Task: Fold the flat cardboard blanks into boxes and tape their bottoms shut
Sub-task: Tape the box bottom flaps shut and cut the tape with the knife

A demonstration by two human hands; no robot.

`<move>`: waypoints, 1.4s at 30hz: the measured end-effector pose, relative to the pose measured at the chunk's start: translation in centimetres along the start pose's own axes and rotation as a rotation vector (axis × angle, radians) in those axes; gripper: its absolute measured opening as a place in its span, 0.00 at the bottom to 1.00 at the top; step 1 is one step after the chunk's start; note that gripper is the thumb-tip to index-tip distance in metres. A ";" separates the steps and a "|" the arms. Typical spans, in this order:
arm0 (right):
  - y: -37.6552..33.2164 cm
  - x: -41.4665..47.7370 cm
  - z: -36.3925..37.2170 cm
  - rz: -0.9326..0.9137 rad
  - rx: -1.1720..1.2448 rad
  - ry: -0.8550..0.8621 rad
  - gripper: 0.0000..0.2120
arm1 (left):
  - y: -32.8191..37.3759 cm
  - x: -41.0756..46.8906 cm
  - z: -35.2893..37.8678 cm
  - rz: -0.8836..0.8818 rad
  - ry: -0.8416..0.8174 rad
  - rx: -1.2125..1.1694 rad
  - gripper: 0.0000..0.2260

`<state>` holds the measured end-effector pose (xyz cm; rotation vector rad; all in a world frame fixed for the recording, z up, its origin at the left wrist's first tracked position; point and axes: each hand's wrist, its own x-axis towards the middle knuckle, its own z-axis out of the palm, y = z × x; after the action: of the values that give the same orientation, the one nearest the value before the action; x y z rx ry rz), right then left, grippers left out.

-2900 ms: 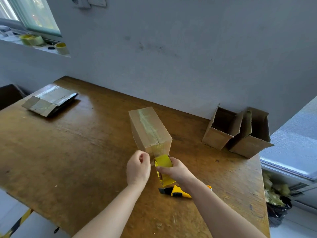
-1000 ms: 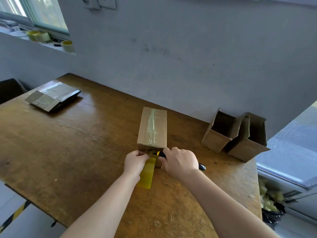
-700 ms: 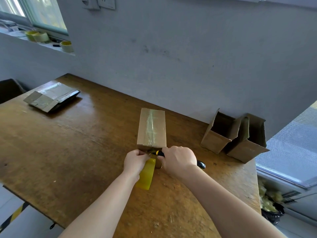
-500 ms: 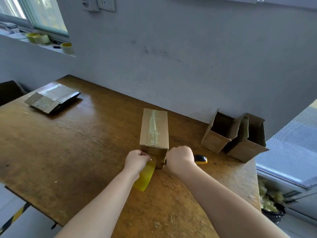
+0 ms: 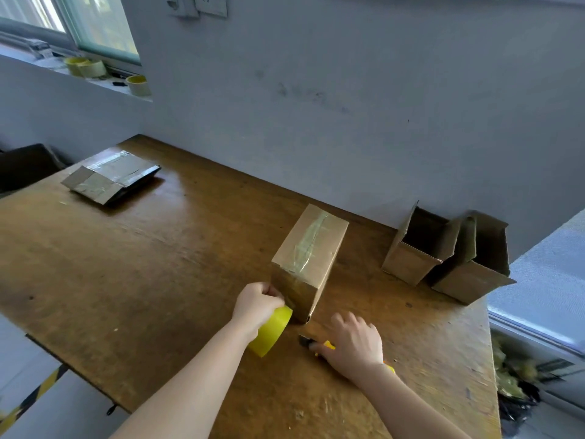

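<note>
clear tape point(image 5: 311, 240) ran down the upturned bottom of the brown cardboard box point(image 5: 330, 251), mid-table. left hand point(image 5: 258, 301) gripped the yellow tape roll point(image 5: 272, 332) at its near end; right hand point(image 5: 354, 343) lay slack-fingered on the yellow utility knife point(image 5: 308, 342). two open cardboard boxes point(image 5: 411, 264) stood far right; flat cardboard blanks point(image 5: 110, 177) waited far left.

Your table point(image 5: 158, 264) is brown wood, scuffed, its far edge against the wall point(image 5: 348, 122). A taped box point(image 5: 308, 261) stands near the middle. An open box point(image 5: 408, 264) and a second open box point(image 5: 468, 280) sit touching at the far right, by the wall. Flat blanks point(image 5: 110, 177) lie stacked at the far left. A knife point(image 5: 308, 342) lies just before the taped box, partly under your right hand point(image 5: 351, 343). Small scraps point(image 5: 298, 415) dot the near edge.
</note>
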<state>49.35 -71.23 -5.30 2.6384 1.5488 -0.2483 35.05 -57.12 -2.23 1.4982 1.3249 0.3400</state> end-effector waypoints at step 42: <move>-5.1 4.9 -5.0 -0.214 0.231 0.403 0.38 | -6.8 -2.1 0.5 0.971 -0.271 0.934 0.17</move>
<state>47.72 -63.83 -1.11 2.8251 2.0423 0.1126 30.96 -60.33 -7.18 2.8225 0.4114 0.0842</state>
